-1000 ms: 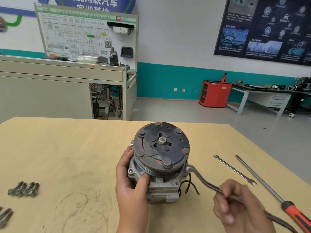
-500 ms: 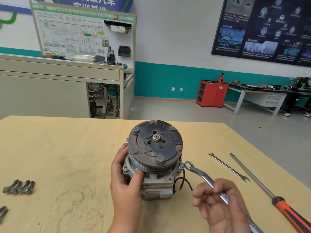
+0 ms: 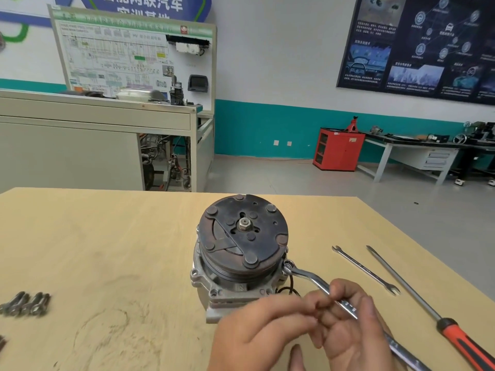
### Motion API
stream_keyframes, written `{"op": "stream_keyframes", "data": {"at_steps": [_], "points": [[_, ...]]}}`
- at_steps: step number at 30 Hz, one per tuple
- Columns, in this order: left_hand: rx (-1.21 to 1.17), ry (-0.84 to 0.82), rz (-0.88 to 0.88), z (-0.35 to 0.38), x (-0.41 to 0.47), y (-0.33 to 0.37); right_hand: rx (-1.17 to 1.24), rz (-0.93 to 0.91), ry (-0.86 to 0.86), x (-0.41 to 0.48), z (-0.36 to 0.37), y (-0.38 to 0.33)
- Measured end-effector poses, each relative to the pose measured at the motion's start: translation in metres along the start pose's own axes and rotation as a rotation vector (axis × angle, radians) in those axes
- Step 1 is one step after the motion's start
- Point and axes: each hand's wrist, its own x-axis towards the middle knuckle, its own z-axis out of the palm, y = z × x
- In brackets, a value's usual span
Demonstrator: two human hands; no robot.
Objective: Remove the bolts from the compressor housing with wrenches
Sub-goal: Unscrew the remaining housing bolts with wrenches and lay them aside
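The compressor [image 3: 241, 250] stands on the wooden table [image 3: 107, 250] with its dark pulley face up. A ring wrench [image 3: 310, 279] has its ring end over a bolt [image 3: 288, 265] on the right side of the housing. My right hand [image 3: 356, 325] grips the wrench shaft from below and to the right. My left hand [image 3: 257, 333] lies in front of the compressor, off the housing. Its fingertips are bunched on the shaft next to my right fingers, and they hide part of the housing's front corner.
Several removed bolts [image 3: 25, 303] lie near the table's left edge. A slim open-end wrench [image 3: 364, 269] and a long screwdriver [image 3: 417, 298] with a red handle lie to the right. Black wires [image 3: 290, 289] loop out beside the housing.
My left hand has let go of the compressor's left side and come across to the wrench shaft. The ring end, lifted off half a second ago, sits on the right-hand bolt again.
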Motion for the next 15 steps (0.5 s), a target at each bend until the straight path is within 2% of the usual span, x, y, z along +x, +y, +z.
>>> {"op": "stream_keyframes", "data": {"at_steps": [7, 13, 15], "points": [[0.139, -0.193, -0.255, 0.013, 0.006, 0.005, -0.225, 0.084, -0.062, 0.045, -0.02, -0.026], [0.126, -0.247, -0.263, 0.014, 0.006, 0.006, -0.439, 0.042, -0.023, 0.105, 0.002, -0.015], [0.118, -0.245, -0.251, 0.013, 0.005, 0.004, -0.52, 0.062, -0.094, 0.116, 0.016, -0.004]]}}
